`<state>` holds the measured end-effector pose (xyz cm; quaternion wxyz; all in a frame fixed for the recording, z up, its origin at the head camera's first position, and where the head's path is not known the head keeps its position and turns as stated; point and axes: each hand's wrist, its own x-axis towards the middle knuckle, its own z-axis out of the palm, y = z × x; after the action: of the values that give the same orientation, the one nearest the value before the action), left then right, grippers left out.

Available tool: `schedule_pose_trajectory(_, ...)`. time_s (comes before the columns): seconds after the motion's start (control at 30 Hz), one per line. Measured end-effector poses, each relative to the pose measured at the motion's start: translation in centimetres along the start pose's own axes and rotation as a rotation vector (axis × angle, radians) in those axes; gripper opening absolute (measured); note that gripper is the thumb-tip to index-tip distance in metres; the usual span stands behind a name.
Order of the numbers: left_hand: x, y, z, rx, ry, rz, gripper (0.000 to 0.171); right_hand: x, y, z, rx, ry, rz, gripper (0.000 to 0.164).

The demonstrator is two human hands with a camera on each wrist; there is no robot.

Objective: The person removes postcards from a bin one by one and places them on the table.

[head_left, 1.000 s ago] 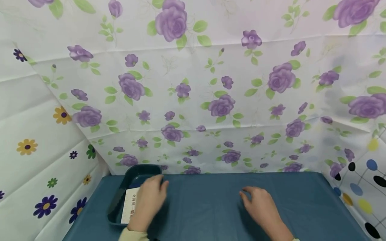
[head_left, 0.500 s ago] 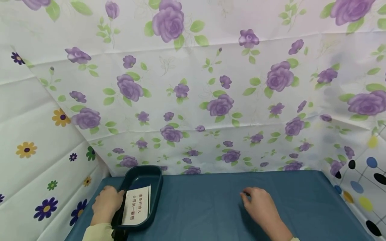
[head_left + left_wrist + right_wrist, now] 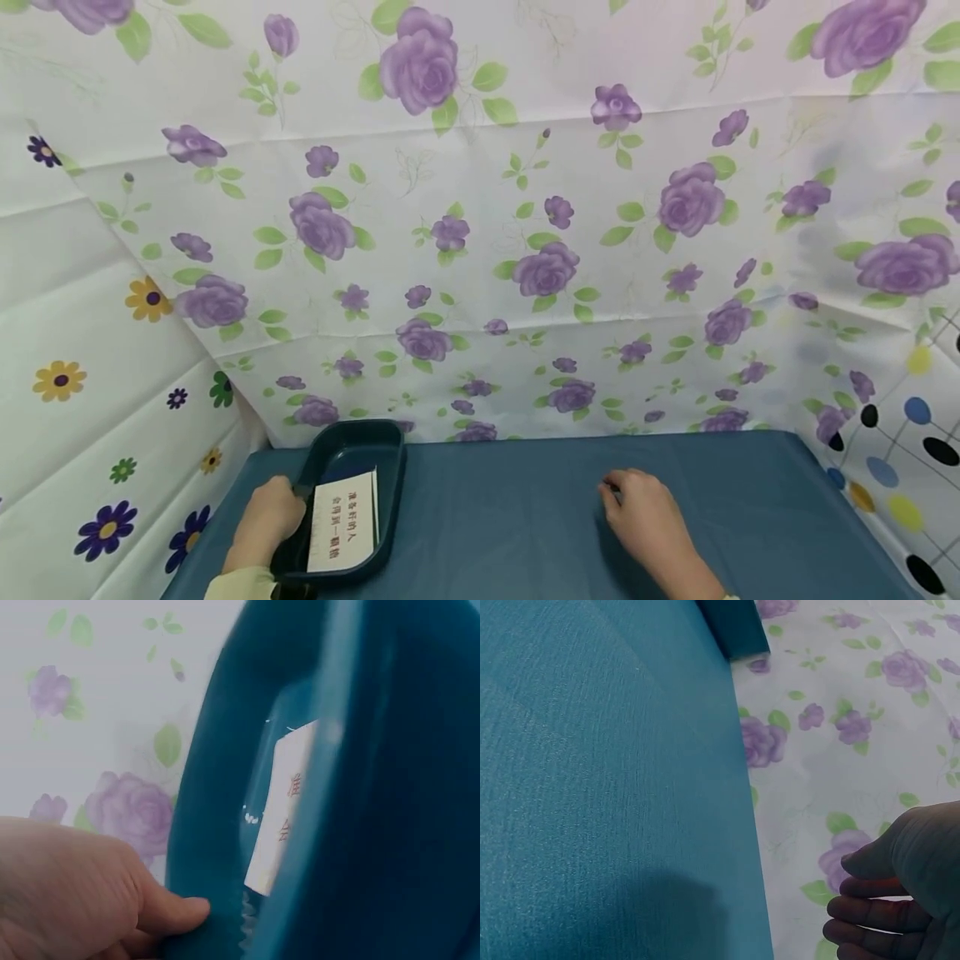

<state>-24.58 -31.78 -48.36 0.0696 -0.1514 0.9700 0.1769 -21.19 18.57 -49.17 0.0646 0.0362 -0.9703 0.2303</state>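
Observation:
A dark teal plastic tray [image 3: 397,492] with raised walls sits at the left of the table. Inside it lies a white booklet [image 3: 343,521] with rows of printed red-brown characters on its cover. My left hand [image 3: 266,517] holds the tray's left side. In the left wrist view its thumb [image 3: 180,911] presses on the tray's wall, with the other fingers mostly hidden below. At the right, my right hand [image 3: 648,517] hovers over the table with loosely curled fingers and nothing in them; the right wrist view shows this hand [image 3: 900,892] too.
A blue-teal cloth [image 3: 510,517] covers the table. Behind it hangs a white sheet [image 3: 480,283] with purple roses, with flowered and dotted sheets at the sides. Inside the tray, a small wavy-edged strip [image 3: 247,919] shows beside the booklet.
My left hand has moved left from over the booklet to the tray's left side, uncovering the booklet's cover. The right hand has stayed nearly in place.

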Motion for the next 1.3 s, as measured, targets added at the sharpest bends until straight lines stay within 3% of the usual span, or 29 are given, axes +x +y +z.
schedule_pose_trajectory(0.33,-1.0,2.3,1.0,-0.11,-0.078,0.072,0.021,0.3,-1.3,0.1,-0.012,0.017,-0.019,0.012)
schedule_pose_trajectory(0.6,-2.1,4.9,2.4,-0.148,-0.054,0.154,0.019,0.7,-3.4,0.4,-0.019,0.005,-0.061,0.014)
schedule_pose_trajectory(0.77,-2.6,6.5,2.8,-0.19,-0.057,0.188,0.028,0.9,-5.1,1.1,-0.017,-0.034,-0.096,0.019)
schedule_pose_trajectory(0.97,-3.1,7.6,2.8,-0.185,0.021,0.18,0.042,1.2,-9.1,2.7,-0.029,-0.051,-0.183,0.025)
schedule_pose_trajectory(1.13,-3.0,8.2,3.1,-0.178,0.029,0.171,0.041,1.5,-13.8,5.2,-0.075,-0.002,-0.309,0.03)
schedule_pose_trajectory(1.3,-3.0,8.7,3.4,-0.158,0.056,0.177,0.034,1.6,-17.9,8.3,-0.22,0.0,-0.334,0.036)
